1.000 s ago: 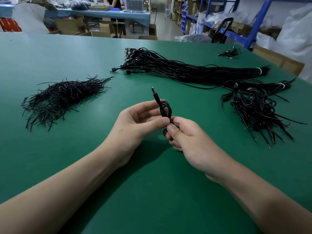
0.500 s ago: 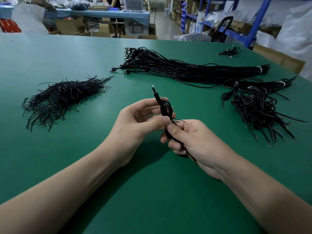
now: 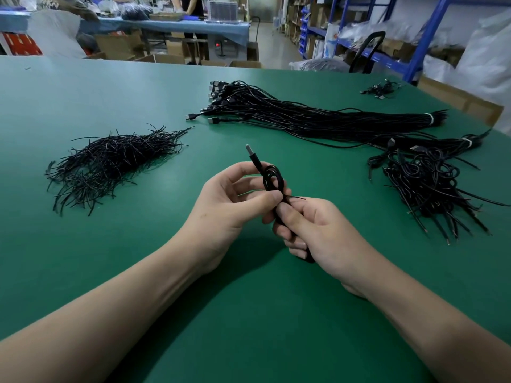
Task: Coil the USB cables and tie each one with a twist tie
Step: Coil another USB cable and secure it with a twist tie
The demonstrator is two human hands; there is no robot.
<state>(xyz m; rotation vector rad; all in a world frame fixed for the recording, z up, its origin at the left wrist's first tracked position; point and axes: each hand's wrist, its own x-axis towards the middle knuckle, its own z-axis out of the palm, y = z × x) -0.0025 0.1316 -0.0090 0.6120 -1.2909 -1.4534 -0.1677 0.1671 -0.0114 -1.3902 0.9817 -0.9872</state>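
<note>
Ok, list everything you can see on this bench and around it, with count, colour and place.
coiled USB cable: one, black, held over the table by both hands
twist tie: one, black, ends sticking out right of the coil
twist tie pile: one heap, black, table left
straight cable bundles: two, black, white bands, table far centre to right
looped cable pile: one heap, black, table right
small cable cluster: one, black, far right corner
table: one, green
shelving rack: one, blue, background right
left hand: one, pinches the coil
right hand: one, grips the cable below the coil
</note>
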